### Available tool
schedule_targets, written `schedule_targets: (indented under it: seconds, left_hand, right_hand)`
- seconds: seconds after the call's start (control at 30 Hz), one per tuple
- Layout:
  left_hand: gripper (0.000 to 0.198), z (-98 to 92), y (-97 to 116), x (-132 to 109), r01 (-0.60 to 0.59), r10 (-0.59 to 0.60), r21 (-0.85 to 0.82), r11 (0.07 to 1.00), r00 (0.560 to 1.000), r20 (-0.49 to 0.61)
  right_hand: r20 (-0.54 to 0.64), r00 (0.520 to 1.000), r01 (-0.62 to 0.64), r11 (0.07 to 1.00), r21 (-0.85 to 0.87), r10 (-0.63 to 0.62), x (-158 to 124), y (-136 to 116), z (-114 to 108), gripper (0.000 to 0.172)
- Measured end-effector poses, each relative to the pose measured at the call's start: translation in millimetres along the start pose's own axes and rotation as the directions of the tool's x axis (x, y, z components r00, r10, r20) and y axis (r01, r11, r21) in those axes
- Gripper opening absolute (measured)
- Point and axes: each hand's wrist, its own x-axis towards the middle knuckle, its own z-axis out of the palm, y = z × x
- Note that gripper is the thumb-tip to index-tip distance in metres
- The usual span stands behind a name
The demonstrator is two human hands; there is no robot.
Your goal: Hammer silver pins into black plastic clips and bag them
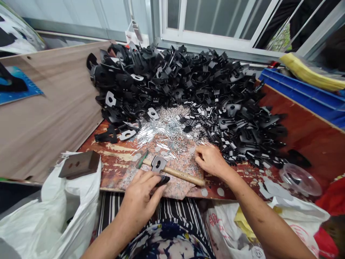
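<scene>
My left hand grips a black clip part, whose grey plate with a round hole stands up beyond the fingertips. Beneath it lies a hammer with a wooden handle and a green head, resting on a speckled stone slab. Over the slab's right side, my right hand has its fingers closed near the small springs and metal pins. Whatever those fingertips hold is hidden. Loose silvery pins lie heaped at the slab's far end, with small springs behind them.
A large heap of black clip parts covers the back of the table. A brown block sits on a white sack at left. To the right are a clear plastic bowl, a blue crate and a printed bag.
</scene>
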Motion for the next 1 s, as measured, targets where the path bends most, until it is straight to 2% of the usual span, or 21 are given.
schedule_targets:
  seconds: [0.1, 0.23, 0.3, 0.33, 0.37, 0.4, 0.43, 0.5, 0.53, 0.6, 0.67, 0.77, 0.87, 0.93, 1.0]
  left_hand:
    - [0.010, -1.2, -5.9, -7.6, 0.015, -0.015, -0.007, 1.000, 1.000, 0.008]
    - [0.010, -3.4, -3.7, -5.3, 0.065, -0.066, -0.044, 0.997, 0.998, -0.004]
    - [0.013, -1.9, 2.1, 1.3, 0.163, -0.162, -0.153, 0.975, 0.987, 0.019]
    - [0.016, 0.1, 5.8, 5.1, 0.250, -0.243, -0.269, 0.930, 0.968, 0.059]
    - [0.019, 2.8, 9.6, 8.8, 0.355, -0.332, -0.415, 0.838, 0.935, 0.128]
    - [0.023, 6.1, 13.6, 12.0, 0.459, -0.407, -0.563, 0.687, 0.885, 0.225]
    - [0.027, 9.7, 17.4, 14.5, 0.541, -0.445, -0.680, 0.495, 0.830, 0.337]
    - [0.033, 17.1, 23.7, 17.1, 0.616, -0.414, -0.775, 0.138, 0.747, 0.520]
    - [0.036, 20.3, 25.8, 17.2, 0.623, -0.386, -0.782, 0.027, 0.728, 0.567]
    - [0.038, 25.5, 27.7, 15.6, 0.612, -0.372, -0.788, -0.075, 0.716, 0.591]
    - [0.038, 28.7, 26.7, 12.7, 0.589, -0.417, -0.804, -0.083, 0.712, 0.565]
    - [0.038, 30.8, 22.5, 9.0, 0.551, -0.502, -0.834, -0.038, 0.711, 0.492]
    - [0.038, 29.9, 19.1, 7.6, 0.541, -0.545, -0.839, 0.062, 0.723, 0.426]
    - [0.037, 28.3, 17.8, 7.3, 0.544, -0.548, -0.825, 0.155, 0.742, 0.386]
    - [0.036, 26.8, 16.6, 6.8, 0.532, -0.549, -0.809, 0.249, 0.766, 0.335]
  right_hand:
    - [0.032, 1.000, -0.003, 0.998, 0.055, 0.001, 0.9, 3.8, -3.5, 0.021]
    - [0.165, 0.984, 0.015, 0.958, 0.286, -0.065, -3.8, -5.6, -4.0, 0.020]
    - [0.201, 0.976, -0.026, 0.884, 0.468, -0.078, -8.5, -17.7, 1.6, 0.017]
    - [0.169, 0.984, -0.045, 0.827, 0.561, -0.061, -11.3, -25.1, 6.0, 0.015]
    - [0.098, 0.995, -0.042, 0.762, 0.646, -0.028, -14.1, -32.9, 11.3, 0.013]
    - [0.000, 1.000, -0.009, 0.701, 0.713, 0.012, -16.8, -40.6, 17.0, 0.011]
    - [-0.110, 0.993, 0.052, 0.665, 0.745, 0.046, -19.3, -47.9, 22.8, 0.010]
    - [-0.302, 0.953, 0.200, 0.694, 0.692, 0.026, -23.5, -59.6, 33.0, 0.007]
    - [-0.357, 0.934, 0.263, 0.728, 0.632, -0.027, -25.1, -63.7, 36.9, 0.008]
    - [-0.401, 0.902, 0.363, 0.789, 0.496, -0.163, -27.6, -68.3, 41.8, 0.016]
    - [-0.390, 0.874, 0.441, 0.810, 0.386, -0.290, -29.8, -70.0, 43.3, 0.028]
    - [-0.302, 0.864, 0.493, 0.795, 0.353, -0.402, -34.0, -72.5, 40.7, 0.044]
    - [-0.247, 0.894, 0.446, 0.799, 0.404, -0.374, -41.0, -78.9, 36.9, 0.047]
    - [-0.288, 0.900, 0.425, 0.812, 0.401, -0.328, -47.6, -85.4, 37.3, 0.047]
    - [-0.343, 0.884, 0.432, 0.836, 0.339, -0.318, -56.1, -93.1, 41.0, 0.052]
